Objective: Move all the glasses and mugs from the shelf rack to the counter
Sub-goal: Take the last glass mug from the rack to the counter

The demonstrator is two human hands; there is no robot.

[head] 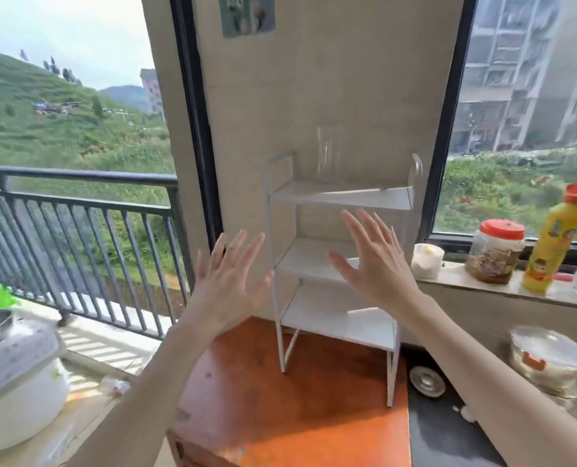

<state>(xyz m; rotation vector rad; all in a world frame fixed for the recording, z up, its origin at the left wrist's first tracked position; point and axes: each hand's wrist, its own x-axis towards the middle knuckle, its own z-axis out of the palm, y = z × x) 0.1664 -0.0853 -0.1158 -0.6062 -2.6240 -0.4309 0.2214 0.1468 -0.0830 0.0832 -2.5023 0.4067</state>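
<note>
A white metal shelf rack with three shelves stands on an orange counter top against the wall. One clear tall glass stands on its top shelf; the two lower shelves hold nothing that I can see. My left hand is raised in front of the rack's left post, fingers spread, holding nothing. My right hand is raised in front of the middle shelf, fingers spread, holding nothing. Both hands are well below the glass.
A window ledge on the right holds a white cup, a red-lidded jar and a yellow bottle. A lidded glass bowl sits at lower right. A white rice cooker stands at left beside a balcony railing.
</note>
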